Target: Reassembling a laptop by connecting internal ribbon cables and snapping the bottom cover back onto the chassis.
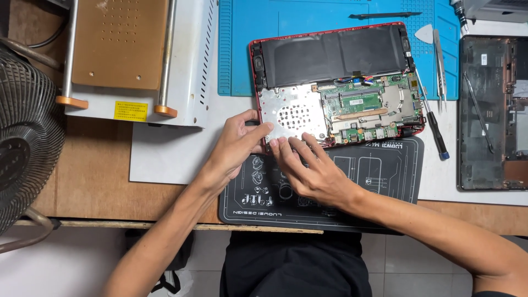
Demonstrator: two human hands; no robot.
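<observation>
Opened red laptop (335,82), back cover off, lies across a blue mat (242,49) and a black mat (385,170) on the worktop (93,176). Left hand (236,146) grips the laptop's near left corner, thumb on the metal plate. Right hand (308,170) open, fingertips pressing the near edge. Screwdriver (432,118) and tweezers (440,66) lie just right.

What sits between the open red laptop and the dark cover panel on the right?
Head view: between the red laptop and the dark cover panel lie a blue-tipped screwdriver and tweezers, on the white bench surface.
</observation>
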